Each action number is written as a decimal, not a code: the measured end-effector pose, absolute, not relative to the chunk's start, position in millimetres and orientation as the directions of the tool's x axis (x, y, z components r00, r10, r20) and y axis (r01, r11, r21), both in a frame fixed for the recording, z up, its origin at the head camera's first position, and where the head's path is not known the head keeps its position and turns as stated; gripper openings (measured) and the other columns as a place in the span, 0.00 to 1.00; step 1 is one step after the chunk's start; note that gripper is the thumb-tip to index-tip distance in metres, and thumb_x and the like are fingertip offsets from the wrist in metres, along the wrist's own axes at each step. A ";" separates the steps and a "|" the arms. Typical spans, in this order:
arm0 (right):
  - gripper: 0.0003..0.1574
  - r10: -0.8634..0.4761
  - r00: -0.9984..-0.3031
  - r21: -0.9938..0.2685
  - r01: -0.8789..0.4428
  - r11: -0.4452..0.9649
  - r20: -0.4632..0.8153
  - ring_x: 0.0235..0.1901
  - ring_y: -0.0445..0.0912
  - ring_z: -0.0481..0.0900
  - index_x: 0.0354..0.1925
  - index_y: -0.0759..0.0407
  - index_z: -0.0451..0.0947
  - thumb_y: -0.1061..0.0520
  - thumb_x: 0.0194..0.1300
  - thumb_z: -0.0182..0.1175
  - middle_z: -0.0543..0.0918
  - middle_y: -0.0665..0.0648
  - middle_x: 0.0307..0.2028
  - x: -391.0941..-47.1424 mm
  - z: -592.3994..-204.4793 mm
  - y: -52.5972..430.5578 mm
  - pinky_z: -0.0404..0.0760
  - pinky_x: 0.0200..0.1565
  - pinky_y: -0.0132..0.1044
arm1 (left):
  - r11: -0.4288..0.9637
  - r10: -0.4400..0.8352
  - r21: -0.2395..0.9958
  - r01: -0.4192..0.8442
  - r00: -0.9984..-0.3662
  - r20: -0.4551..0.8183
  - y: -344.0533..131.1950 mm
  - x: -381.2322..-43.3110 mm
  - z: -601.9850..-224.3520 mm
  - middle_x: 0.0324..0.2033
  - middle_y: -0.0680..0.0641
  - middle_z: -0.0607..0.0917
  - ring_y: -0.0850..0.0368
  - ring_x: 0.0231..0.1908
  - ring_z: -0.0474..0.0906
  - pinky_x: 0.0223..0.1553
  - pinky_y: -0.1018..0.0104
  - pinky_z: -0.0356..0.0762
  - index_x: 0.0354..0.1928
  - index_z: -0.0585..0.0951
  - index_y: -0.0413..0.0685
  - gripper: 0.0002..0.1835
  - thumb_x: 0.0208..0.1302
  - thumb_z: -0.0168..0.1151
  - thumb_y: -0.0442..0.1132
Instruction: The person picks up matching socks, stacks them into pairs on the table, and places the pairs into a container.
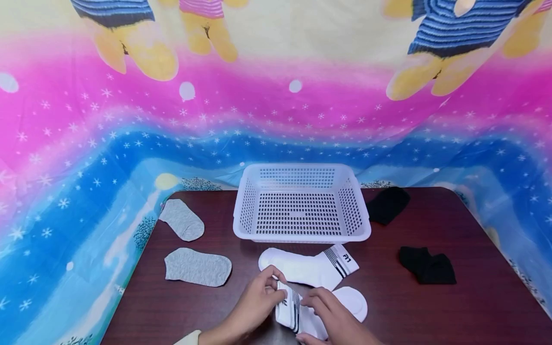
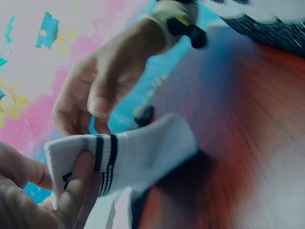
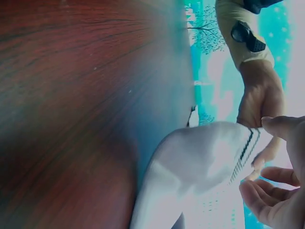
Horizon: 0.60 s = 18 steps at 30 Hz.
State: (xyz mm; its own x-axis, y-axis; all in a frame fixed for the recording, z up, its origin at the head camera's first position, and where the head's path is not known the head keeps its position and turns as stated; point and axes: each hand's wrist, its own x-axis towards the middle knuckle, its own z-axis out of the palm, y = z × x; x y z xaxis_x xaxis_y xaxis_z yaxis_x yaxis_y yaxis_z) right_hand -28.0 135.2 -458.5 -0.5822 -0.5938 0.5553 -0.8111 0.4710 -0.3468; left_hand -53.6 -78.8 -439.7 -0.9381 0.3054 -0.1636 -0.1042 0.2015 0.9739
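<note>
Left fingers point(image 2: 81, 177) on a white sock point(image 2: 152, 145), right hand point(image 2: 106, 78) just beside it

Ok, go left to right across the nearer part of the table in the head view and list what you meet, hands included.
Nearer gray ankle sock → left hand → striped cuff of the held white sock → right hand → nearer black ankle sock.
</note>
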 end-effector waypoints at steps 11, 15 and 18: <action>0.15 -0.517 -0.563 -0.324 -0.814 0.482 0.644 0.38 0.35 0.74 0.44 0.57 0.75 0.48 0.68 0.52 0.75 0.48 0.42 -23.6 -460.9 129.1 0.72 0.39 0.17 | -0.142 0.375 0.923 -0.357 -0.883 -0.284 -65.4 -55.6 -441.3 0.29 0.44 0.79 0.55 0.26 0.83 0.29 0.58 0.84 0.42 0.69 0.31 0.10 0.63 0.56 0.31; 0.16 -0.447 -0.539 -0.293 -0.810 0.509 0.714 0.36 0.35 0.75 0.39 0.56 0.77 0.50 0.70 0.46 0.76 0.46 0.38 -25.6 -461.2 127.7 0.73 0.37 0.20 | -0.151 0.415 0.922 -0.357 -0.869 -0.268 -65.3 -54.7 -441.2 0.28 0.43 0.82 0.53 0.24 0.83 0.29 0.56 0.84 0.42 0.69 0.32 0.09 0.66 0.51 0.33; 0.15 -0.410 -0.531 -0.300 -0.809 0.505 0.742 0.34 0.34 0.75 0.38 0.57 0.78 0.50 0.71 0.49 0.76 0.46 0.36 -27.8 -458.2 128.5 0.73 0.36 0.21 | -0.118 0.421 0.937 -0.328 -0.872 -0.252 -64.9 -55.3 -442.0 0.27 0.41 0.83 0.54 0.22 0.82 0.25 0.60 0.83 0.43 0.70 0.29 0.11 0.66 0.47 0.33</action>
